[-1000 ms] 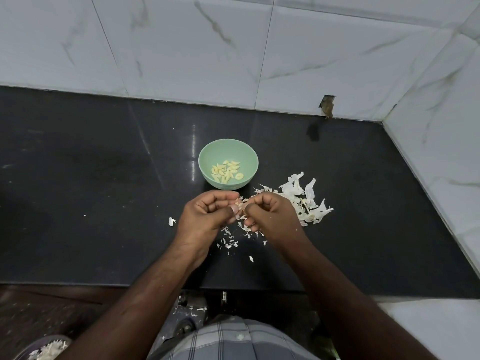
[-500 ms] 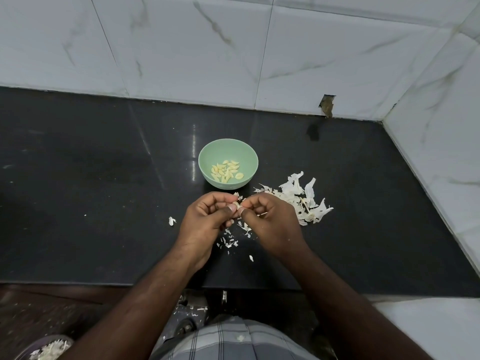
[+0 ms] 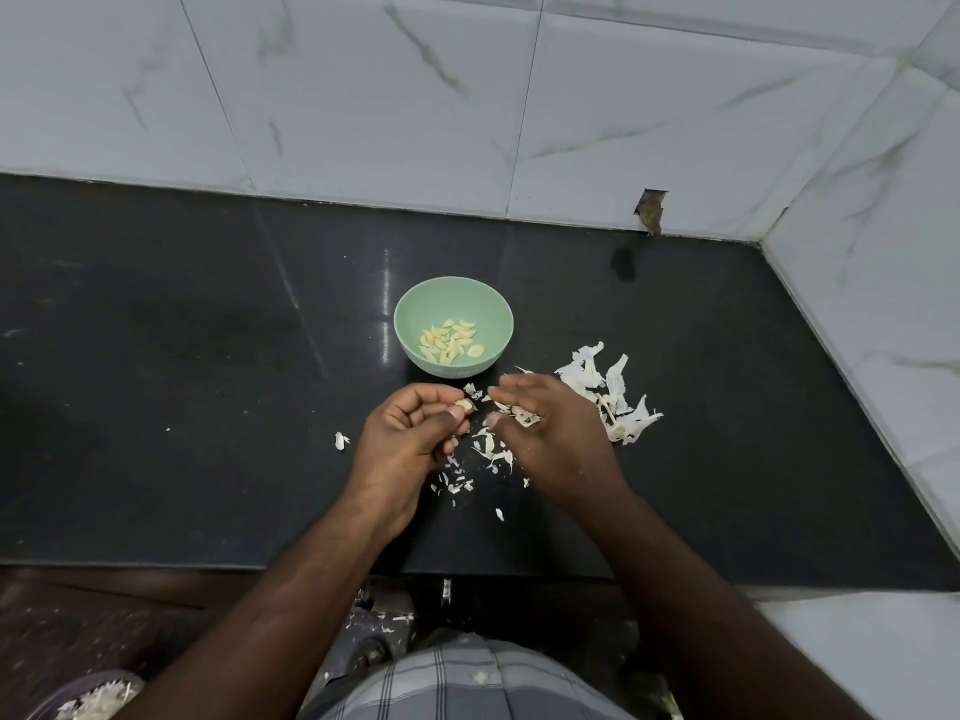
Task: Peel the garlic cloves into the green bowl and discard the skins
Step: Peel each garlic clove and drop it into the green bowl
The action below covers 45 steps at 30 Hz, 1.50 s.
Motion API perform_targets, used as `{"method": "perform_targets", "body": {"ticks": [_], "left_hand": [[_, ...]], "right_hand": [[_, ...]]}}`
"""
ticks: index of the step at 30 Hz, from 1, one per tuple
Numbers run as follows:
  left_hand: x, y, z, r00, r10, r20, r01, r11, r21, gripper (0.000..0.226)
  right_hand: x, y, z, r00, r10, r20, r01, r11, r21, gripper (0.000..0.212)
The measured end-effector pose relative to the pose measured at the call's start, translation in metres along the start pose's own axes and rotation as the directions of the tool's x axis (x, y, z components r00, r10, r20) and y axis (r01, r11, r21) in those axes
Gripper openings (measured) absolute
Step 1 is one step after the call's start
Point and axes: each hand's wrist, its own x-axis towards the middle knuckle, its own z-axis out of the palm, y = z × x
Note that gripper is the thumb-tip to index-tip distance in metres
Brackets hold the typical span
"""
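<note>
Pinching a garlic clove [image 3: 464, 405] is the left hand [image 3: 410, 433], mid-frame. The right hand [image 3: 550, 433] is spread, skin bits [image 3: 522, 414] on it. Just above sits the green bowl [image 3: 453, 298].

black counter [image 3: 156, 381] with green bowl [image 3: 410, 309], skins [image 3: 613, 392]

Left hand [image 3: 410, 433] pinches garlic clove [image 3: 464, 405] near green bowl [image 3: 453, 298].

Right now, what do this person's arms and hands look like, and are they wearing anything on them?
Both forearms are bare: no sleeves, gloves, watch or bracelet show. The left hand and the right hand carry no visible rings. The fingernails look short. Small pale flecks cling to the right hand's fingers. Below, at the lap, the person wears grey checked cloth.
</note>
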Motion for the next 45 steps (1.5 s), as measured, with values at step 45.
{"method": "perform_targets", "body": {"ticks": [45], "left_hand": [[0.008, 0.013, -0.012, 0.99, -0.144, 0.005, 0.142, 0.977, 0.157, 0.024]], "right_hand": [[0.016, 0.0, 0.013, 0.976, -0.012, 0.216, 0.004, 0.999, 0.038, 0.006]]}}
